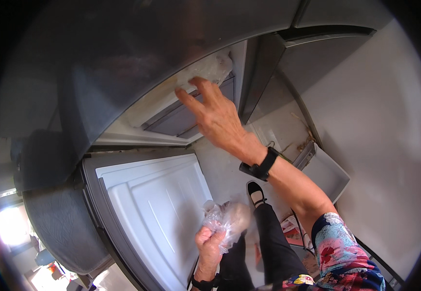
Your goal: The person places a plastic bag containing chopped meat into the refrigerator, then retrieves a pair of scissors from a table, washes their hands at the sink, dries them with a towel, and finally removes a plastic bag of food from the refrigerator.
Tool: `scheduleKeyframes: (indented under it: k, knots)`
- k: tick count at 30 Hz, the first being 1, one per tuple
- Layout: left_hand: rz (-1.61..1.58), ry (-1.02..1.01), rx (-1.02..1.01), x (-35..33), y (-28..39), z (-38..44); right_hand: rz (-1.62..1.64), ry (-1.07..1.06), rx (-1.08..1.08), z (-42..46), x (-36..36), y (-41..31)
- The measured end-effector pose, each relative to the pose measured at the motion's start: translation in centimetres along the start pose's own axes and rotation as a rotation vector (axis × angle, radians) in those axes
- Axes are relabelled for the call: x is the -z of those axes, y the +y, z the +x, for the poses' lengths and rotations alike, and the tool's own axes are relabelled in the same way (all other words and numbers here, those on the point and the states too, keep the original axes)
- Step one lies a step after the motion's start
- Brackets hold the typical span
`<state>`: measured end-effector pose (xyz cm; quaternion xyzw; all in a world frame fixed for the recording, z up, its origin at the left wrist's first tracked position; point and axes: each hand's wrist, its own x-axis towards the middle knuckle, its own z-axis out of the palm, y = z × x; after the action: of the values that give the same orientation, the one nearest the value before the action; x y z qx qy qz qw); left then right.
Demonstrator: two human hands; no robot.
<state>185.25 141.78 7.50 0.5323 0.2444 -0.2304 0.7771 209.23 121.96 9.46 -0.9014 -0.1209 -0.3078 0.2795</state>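
Note:
My left hand (208,243) grips the gathered neck of a clear plastic bag (228,218), low in front of my legs. Something pale and rounded shows through the film, but I cannot tell what it is. Higher up, my right hand (219,114) reaches with spread fingers to the opening of a dark grey refrigerator compartment (137,116). Its fingertips overlap another translucent plastic bag (212,69) inside; whether they touch it I cannot tell. Below that bag is a drawer front (176,122) with a greyish see-through panel. The upper part of the compartment is hidden by the refrigerator's dark front.
An open refrigerator door (159,203) with a white inner panel swings out at left. To the right a pale bin or drawer (325,176) stands by the wall (374,127). Red-and-white items (293,231) lie near my legs, beside my black shoe (256,191).

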Motion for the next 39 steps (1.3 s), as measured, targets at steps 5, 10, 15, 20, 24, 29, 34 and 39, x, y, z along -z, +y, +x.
scheduleKeyframes:
  k: [5, 10, 15, 20, 24, 29, 34, 39]
  knots:
    - [-0.025, 0.020, -0.088, -1.1, 0.9, 0.7, -0.146, 0.085, -0.132, 0.7, -1.1, 4.7]
    - [-0.007, 0.070, -0.171, -3.9, 3.8, 2.9, -0.186, 0.081, -0.168, 3.1, -3.6, 8.1]
    - [-0.107, 0.088, -0.224, -5.6, 6.1, 3.3, -0.329, 0.109, -0.093, 3.8, -5.0, 8.6]
    - [-0.153, 0.039, -0.278, -6.6, 7.5, 4.3, -0.281, 0.118, -0.016, 4.4, -4.2, 9.8]
    - [-0.164, 0.041, -0.349, -6.5, 8.5, 6.0, -0.091, 0.064, 0.005, 3.7, -2.8, 8.6]
    - [-0.226, 0.052, -0.470, -8.0, 9.9, 7.5, -0.051, 0.014, 0.004, 1.6, -0.7, 7.3]
    - [-0.265, -0.048, -0.521, -9.6, 11.4, 8.9, 0.146, 0.080, -0.167, -2.2, 1.2, 6.7]
    - [-0.288, -0.066, -0.572, -11.9, 12.9, 11.6, 1.251, -0.171, -1.007, -8.3, 2.0, 4.5]
